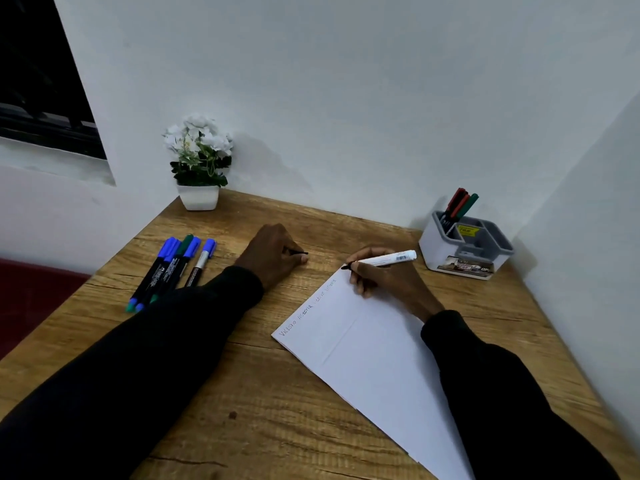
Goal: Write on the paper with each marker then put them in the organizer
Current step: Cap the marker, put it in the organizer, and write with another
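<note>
Writing step in progress at the far corner of the paper (374, 358).
Right hand (381, 282) is gripping the white marker (391, 259), its tip at the paper's edge; left hand (273, 258) is pinching what looks like the black cap (299, 252). Capping is likely coming next, then a reach right across open tabletop (242, 393) to the organizer (440, 251) by the wall.

— What colours are on your feed?
— I see a tan table (242, 393) with dark wood grain, white paper (374, 358) and black sleeves (156, 341). The marker (388, 259) is white with a black tip, and its cap (298, 252) is black.
— Far left?
— The loose markers (173, 268) have black barrels and blue caps, one of them green. Far right I get a white-and-grey organizer (446, 251) with a yellow label, and red and green pens (462, 202).
</note>
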